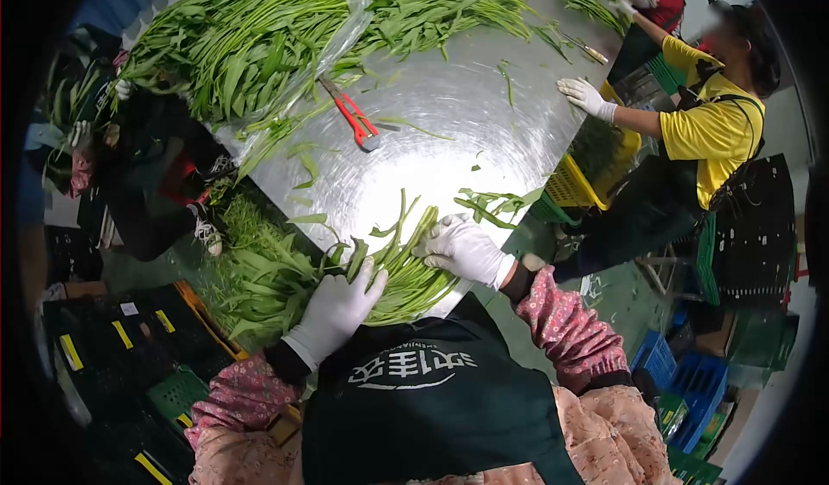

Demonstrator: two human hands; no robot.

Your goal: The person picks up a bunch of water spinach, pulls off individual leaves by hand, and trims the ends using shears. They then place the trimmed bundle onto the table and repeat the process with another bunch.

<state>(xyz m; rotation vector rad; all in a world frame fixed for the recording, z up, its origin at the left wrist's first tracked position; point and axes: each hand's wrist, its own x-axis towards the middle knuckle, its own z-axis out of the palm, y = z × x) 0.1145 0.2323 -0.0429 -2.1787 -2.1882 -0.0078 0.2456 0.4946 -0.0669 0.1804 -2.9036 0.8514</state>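
A bundle of long green leafy stalks (406, 273) lies across the near edge of the shiny metal table (432, 131). My left hand (335, 310), in a white glove, presses on the leafy end of the bundle. My right hand (462, 247), also gloved in white, grips the stalk end of the same bundle. The leaves (259, 278) hang over the table's left edge. I wear pink floral sleeves and a dark green apron.
A big heap of greens (242, 36) on clear plastic fills the far left of the table. Red-handled scissors (356, 120) lie mid-table. A person in yellow (708, 131) reaches a gloved hand (587, 98) onto the right edge. Yellow, blue and black crates stand around.
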